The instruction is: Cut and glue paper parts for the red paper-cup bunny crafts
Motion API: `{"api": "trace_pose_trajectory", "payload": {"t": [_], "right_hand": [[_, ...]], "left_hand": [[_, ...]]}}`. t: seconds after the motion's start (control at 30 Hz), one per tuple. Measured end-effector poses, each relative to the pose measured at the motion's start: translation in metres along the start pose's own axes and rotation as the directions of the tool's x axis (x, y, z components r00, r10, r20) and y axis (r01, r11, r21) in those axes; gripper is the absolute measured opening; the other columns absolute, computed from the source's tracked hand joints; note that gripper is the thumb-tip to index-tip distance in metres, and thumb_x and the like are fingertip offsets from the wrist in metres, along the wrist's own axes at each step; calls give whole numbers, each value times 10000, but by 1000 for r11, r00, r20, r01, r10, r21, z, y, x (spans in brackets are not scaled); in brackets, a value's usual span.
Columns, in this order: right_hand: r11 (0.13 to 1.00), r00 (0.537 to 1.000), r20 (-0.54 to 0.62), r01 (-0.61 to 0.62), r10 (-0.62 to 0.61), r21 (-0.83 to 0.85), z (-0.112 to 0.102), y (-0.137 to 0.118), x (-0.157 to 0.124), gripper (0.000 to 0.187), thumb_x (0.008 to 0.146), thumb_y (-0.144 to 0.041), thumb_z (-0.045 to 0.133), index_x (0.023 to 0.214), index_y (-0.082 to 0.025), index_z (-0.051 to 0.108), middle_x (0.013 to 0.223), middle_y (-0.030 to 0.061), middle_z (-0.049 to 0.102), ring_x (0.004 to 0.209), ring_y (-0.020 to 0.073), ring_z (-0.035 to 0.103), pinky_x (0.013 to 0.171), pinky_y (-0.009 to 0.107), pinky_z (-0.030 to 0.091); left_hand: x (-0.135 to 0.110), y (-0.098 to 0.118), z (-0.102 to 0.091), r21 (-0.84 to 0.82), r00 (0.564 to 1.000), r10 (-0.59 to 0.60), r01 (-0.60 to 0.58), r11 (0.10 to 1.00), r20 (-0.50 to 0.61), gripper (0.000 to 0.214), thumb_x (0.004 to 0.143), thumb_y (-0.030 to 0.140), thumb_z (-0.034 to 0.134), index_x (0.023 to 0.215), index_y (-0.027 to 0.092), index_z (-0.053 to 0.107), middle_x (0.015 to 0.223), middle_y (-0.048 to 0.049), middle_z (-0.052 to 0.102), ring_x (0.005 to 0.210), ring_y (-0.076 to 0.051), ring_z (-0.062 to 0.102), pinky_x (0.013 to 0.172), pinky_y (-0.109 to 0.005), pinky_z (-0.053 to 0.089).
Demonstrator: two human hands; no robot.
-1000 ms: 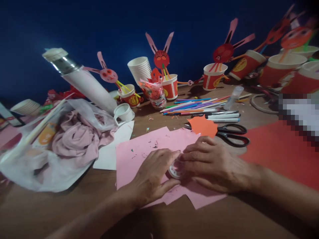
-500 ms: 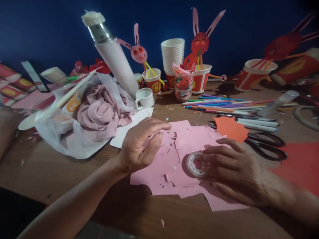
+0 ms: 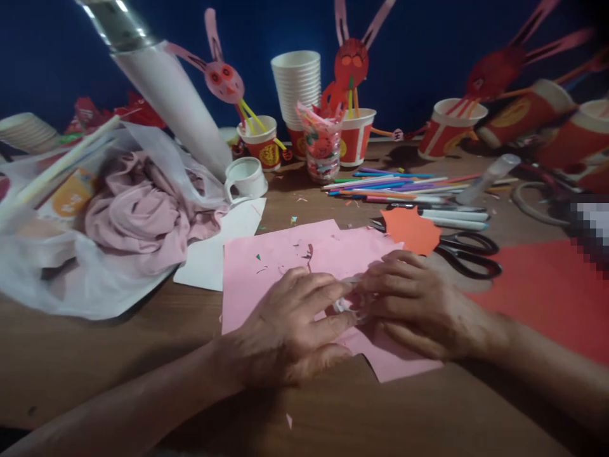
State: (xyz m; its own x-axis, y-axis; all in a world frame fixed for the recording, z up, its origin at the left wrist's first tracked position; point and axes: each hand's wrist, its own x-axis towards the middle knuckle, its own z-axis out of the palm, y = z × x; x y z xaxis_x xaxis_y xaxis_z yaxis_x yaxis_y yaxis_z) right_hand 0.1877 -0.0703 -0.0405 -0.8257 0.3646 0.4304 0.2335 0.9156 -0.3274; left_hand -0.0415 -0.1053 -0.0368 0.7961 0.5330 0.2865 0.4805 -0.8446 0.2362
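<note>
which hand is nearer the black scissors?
Right. The right hand lies on the pink paper just left of the scissors, a narrow gap from the handles. The left hand lies farther left, beyond the right hand.

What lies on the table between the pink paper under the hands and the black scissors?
In the head view, an orange spiky cutout lies between the pink paper and the scissors.

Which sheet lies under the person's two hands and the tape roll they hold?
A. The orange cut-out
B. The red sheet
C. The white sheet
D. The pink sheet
D: both the left hand and the right hand rest on the pink sheet, meeting at the tape roll; the red sheet lies apart, to the right.
</note>
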Motion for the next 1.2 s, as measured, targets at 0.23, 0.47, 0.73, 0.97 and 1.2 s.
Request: {"api": "trace_pose_trajectory", "payload": {"t": [0.23,0.47,0.73,0.97,1.2], "right_hand": [[937,933,-190,-261,306,231,-1,10,-11,214,841,-132,463,988,-179,612,999,86,667,936,175,597,811,333,462],[942,934,-124,-336,334,7,10,11,-11,163,855,-198,492,916,-156,637,881,72,683,821,189,598,736,323,452],[956,951,-142,-287,276,-64,11,11,-11,168,871,-196,475,888,-154,637,847,69,676,794,177,583,720,306,443],[959,953,-143,-278,267,-57,12,12,-10,161,865,-182,475,897,-156,631,849,61,675,782,175,580,709,308,441],[968,957,-154,-251,246,-16,5,9,-12,174,856,-169,458,944,-170,608,900,70,679,841,170,586,745,316,441]], "left_hand": [[4,0,5,27,999,6,-4,1000,-46,237,821,186,529,1045,217,600,1177,-92,568,962,-232,493,778,-415,403],[7,3,9,42,997,-42,45,998,-72,217,789,93,556,969,200,612,1220,-104,536,986,-217,485,792,-382,420],[4,3,5,10,995,-77,78,997,-71,197,789,97,548,927,210,632,1194,-88,564,985,-222,485,797,-384,428],[2,4,-1,17,999,-54,54,998,-6,228,763,57,541,928,188,627,1218,-101,545,978,-231,484,790,-401,429],[1,5,-1,59,998,-54,55,997,-19,229,764,81,559,949,195,633,1203,-100,565,943,-228,490,764,-397,442]]}}
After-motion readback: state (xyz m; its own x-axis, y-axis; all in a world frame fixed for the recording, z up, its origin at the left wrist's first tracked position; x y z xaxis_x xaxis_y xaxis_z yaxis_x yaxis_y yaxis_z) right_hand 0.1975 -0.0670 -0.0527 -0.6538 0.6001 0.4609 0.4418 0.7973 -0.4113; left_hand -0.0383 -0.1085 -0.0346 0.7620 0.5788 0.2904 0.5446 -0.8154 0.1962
